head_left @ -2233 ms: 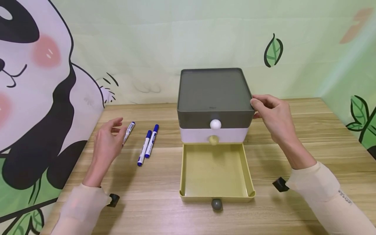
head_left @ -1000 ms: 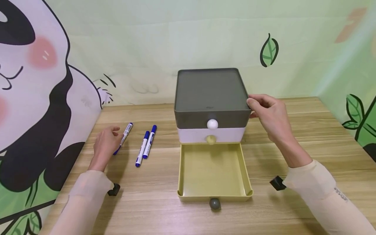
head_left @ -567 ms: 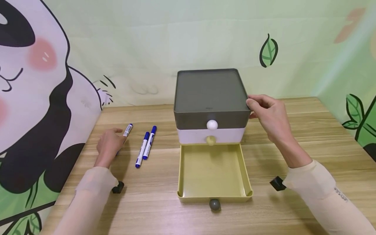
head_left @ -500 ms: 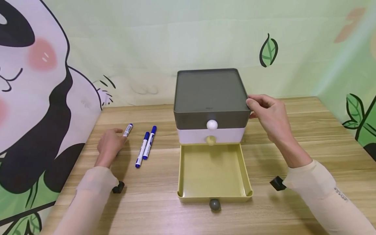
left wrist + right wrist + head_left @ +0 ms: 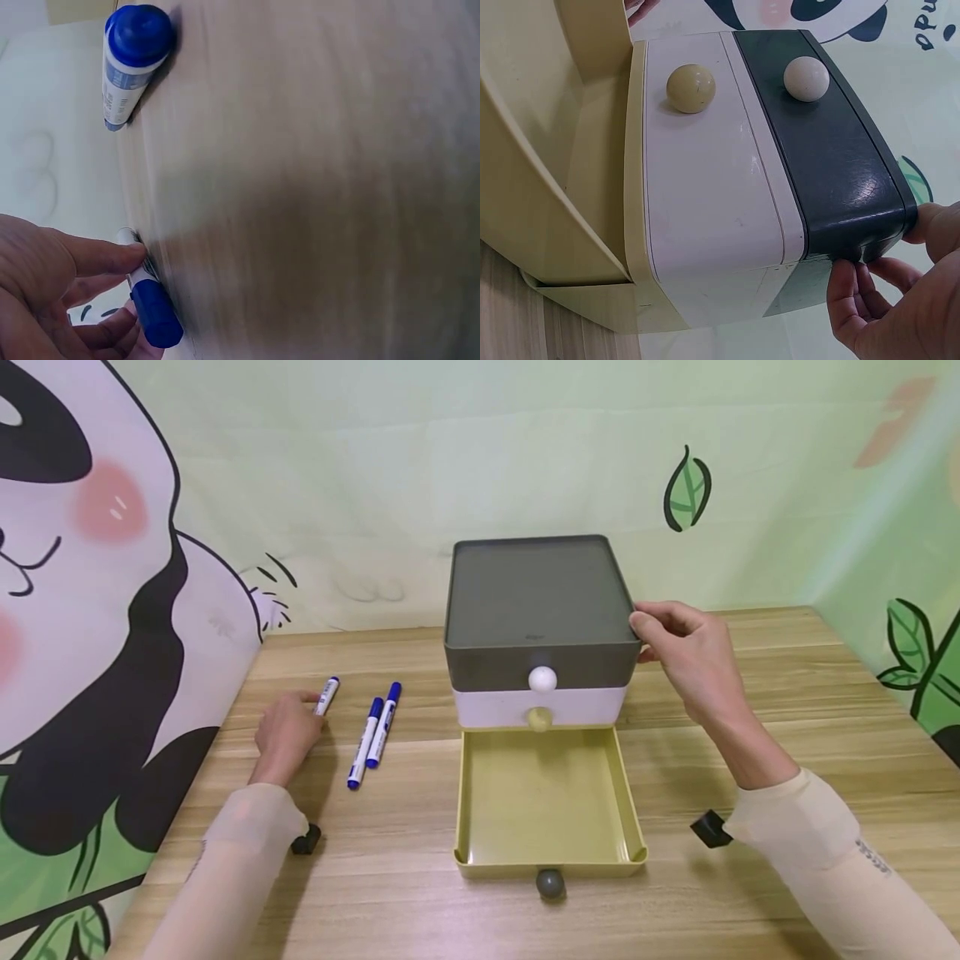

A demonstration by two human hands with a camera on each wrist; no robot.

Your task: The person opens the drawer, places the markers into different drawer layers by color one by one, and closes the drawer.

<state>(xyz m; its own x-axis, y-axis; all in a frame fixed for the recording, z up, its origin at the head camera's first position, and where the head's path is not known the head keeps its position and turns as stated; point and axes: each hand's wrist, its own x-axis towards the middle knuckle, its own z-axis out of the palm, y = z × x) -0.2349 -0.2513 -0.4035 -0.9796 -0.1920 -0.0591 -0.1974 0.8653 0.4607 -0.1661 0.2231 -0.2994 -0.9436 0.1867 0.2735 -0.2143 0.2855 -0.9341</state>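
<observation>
Grasping seemed the step: a marker [image 5: 327,695] was pinched by the left hand [image 5: 288,733], the drawer unit [image 5: 501,668] by the right hand [image 5: 699,667]; lifting seemed needed.

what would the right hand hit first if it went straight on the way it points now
The dark grey top tier, most likely: the right hand touches its right side near the front corner, leaving no visible gap.

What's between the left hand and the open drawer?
In the head view, two blue-capped markers lie on the table between the left hand and that drawer.
</observation>
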